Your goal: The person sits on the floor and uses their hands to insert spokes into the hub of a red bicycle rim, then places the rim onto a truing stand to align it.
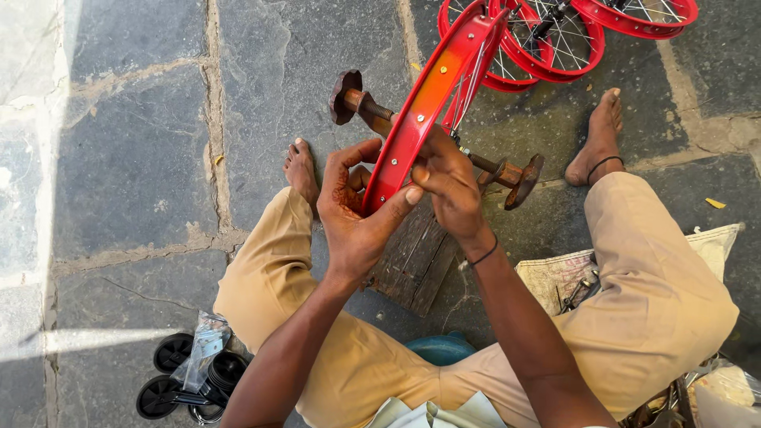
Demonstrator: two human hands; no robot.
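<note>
While the rim (432, 103) stands on edge on the rusty axle (372, 109), both hands close around its near arc. Left hand (354, 212): fingers curled over the left face, thumb stretched across to the right, pressing the rim's lower edge; firm hold. Right hand (450, 184): closed on the right side where the spokes (464, 95) come in, fingertips pinched together; whether they hold a small part I cannot tell.

Position: rim is centre of scene, over a wooden block (412, 265) between the knees, tilted slightly, far end pointing toward other red wheels (555, 36) at far right.

Risks, judged:
- Rim rests on the axle only by its hub; if either hand eases, it could swing or tip to one side.
- Axle ends carry heavy rusty discs (346, 95); a roll off the block would bring them toward the bare feet (301, 170) just beside it.
- Fingers sit among thin spokes; any spin of the rim could nip them.
- Loose black castors (170, 384) near left and bits on the paper (563, 277) at right lie within knee reach and could be scattered.
</note>
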